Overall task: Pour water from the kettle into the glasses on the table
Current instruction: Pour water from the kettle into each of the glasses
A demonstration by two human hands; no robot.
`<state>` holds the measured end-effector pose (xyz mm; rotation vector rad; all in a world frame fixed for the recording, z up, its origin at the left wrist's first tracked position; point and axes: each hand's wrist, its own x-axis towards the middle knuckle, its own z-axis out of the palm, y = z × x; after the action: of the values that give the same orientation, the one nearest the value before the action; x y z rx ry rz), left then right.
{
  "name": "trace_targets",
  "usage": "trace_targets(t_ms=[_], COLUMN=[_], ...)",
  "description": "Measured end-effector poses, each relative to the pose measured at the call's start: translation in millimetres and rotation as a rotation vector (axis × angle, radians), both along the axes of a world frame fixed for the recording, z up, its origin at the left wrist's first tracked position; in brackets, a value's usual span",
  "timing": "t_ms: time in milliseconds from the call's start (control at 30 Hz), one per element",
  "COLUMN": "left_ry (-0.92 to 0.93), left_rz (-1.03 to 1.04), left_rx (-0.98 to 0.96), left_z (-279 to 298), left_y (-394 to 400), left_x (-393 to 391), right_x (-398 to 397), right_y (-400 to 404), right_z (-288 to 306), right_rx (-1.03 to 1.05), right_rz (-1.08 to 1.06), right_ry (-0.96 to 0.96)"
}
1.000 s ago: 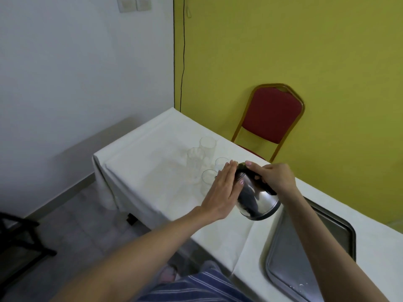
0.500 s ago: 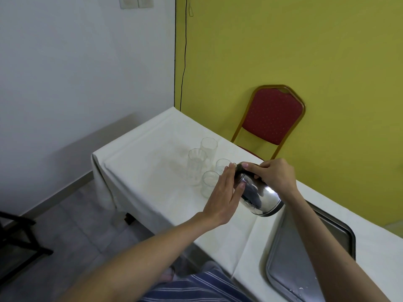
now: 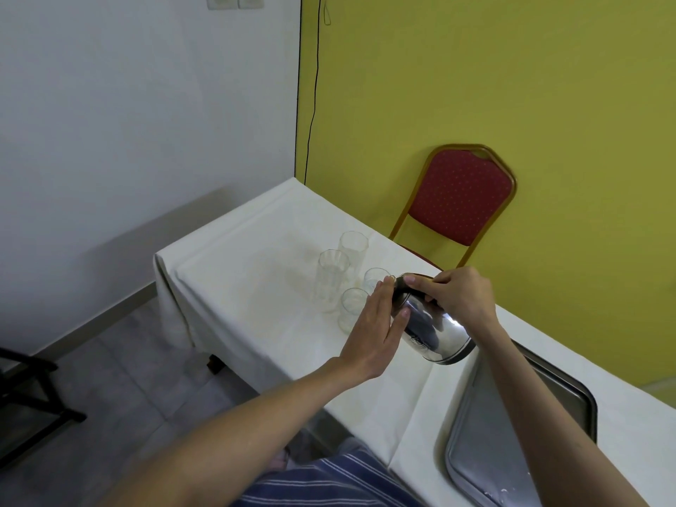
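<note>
Right hand [image 3: 459, 300] gripping black handle of shiny steel kettle [image 3: 429, 325], kettle tilting, spout toward four clear glasses [image 3: 353, 305] just beyond fingertips. Left hand [image 3: 376, 329] lying flat and open against kettle side, steadying, not clenching. Kettle probably heavy with water, smooth, slippery; handle is best hold. Glasses fragile, light, tipping easily. White tablecloth [image 3: 256, 265] under hands is soft, wrinkling. Grey metal tray [image 3: 570, 397] beside right forearm. Red chair [image 3: 462, 201], yellow wall farther.

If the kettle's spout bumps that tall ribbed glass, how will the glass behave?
The tall ribbed glass looks narrow for its height, so it would likely tip rather than slide. It appears thin and clear, probably fragile. The white tablecloth may grip its base, favouring toppling.
</note>
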<state>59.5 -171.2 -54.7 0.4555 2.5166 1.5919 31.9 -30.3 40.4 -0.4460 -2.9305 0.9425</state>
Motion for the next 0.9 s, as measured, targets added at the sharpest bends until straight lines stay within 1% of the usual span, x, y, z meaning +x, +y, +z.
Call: trace_targets(t_ms=[433,700,800,900], left_ry=[-0.003,0.040,0.092,0.186], left_rz=[-0.015,-0.053,-0.104,-0.163], left_rx=[-0.013,-0.033,-0.068,-0.106], left_z=[-3,4,10,17], left_y=[2,5,8,14], left_x=[-2,-2,-5,-6], right_x=[4,15,25,41], right_y=[0,6,15,26], right_z=[-5,-8,-10,-11], right_rx=[-0.029,-0.099,-0.205,-0.461], right_rz=[-0.037,-0.087,-0.175,-0.301], right_ry=[0.013,0.038,0.049,0.039])
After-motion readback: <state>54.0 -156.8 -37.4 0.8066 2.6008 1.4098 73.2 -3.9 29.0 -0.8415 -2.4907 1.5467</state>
